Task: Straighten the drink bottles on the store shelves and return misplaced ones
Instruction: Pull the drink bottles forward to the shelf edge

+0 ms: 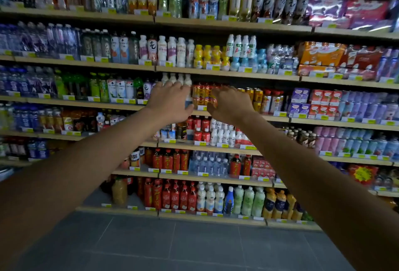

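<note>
Both of my arms reach forward to the third shelf from the top. My left hand (170,100) lies with its fingers spread over a row of white bottles (176,78), and a white-and-blue bottle (188,101) shows just right of its thumb. My right hand (230,102) has its fingers apart in front of a block of red-and-gold cans (201,93). The hands hide the lower parts of these drinks. I cannot tell whether either hand touches a bottle; neither visibly holds one.
Wooden shelves (226,74) run the whole width in several tiers, packed with bottles, cans and boxed packs behind yellow price tags. Red tea bottles (172,197) stand on the lowest tier. Grey floor tiles (172,244) lie in front of the shelving.
</note>
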